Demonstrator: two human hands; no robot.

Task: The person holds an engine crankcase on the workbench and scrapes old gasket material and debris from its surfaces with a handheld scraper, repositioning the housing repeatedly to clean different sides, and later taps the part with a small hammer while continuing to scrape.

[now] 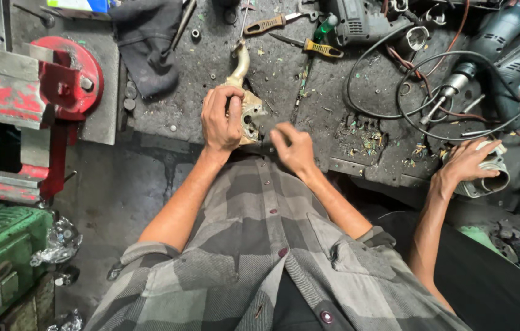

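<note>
metal casting (249,113) in left hand (220,119), beside right hand (294,147)

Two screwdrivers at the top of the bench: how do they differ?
The brown-handled screwdriver lies higher, its blade pointing right; the yellow-handled screwdriver lies lower right, its blade pointing left. The brown grip looks duller, the yellow one brighter with dark bands. Both lie flat and untouched, beyond the left hand and right hand.

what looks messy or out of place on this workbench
Small coloured scraps lie strewn over the grimy bench, right of the metal part that the left hand grips. Cables loop in a tangle among the power tools. The right hand touches the part's lower edge.
</note>
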